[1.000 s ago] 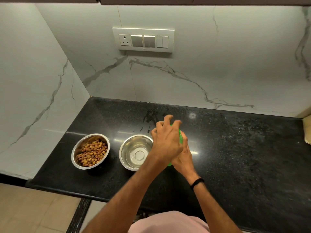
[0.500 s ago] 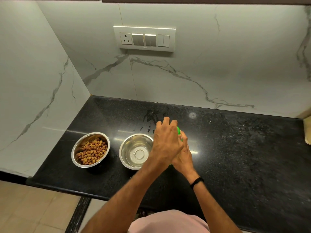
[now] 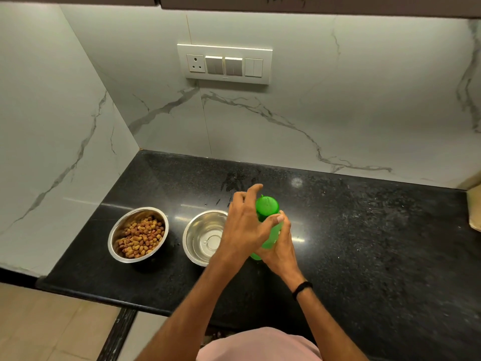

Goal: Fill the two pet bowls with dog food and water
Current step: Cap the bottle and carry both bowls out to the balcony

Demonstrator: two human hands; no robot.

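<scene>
Both hands at the green bottle (image 3: pixel 270 237), centre of frame, just right of the second bowl.

My right hand (image 3: pixel 282 250), black wristband (image 3: pixel 302 289) on the wrist, has its fingers wrapped round the lower body of the bottle. My left hand (image 3: pixel 244 225) crosses in front from the lower left. Its fingers are loosely spread and lifted beside the green cap (image 3: pixel 266 205), and its thumb lies across the bottle under the cap. The cap is on. The steel bowl (image 3: pixel 117 228) at left centre holds brown dog food (image 3: pixel 141 237). The second steel bowl (image 3: pixel 200 238) sits beside it, partly behind my left hand, and I cannot tell whether it holds water. Both bowls rest on the black countertop (image 3: pixel 364 243). A switch panel (image 3: pixel 225 63) is on the marble wall at upper centre.
</scene>
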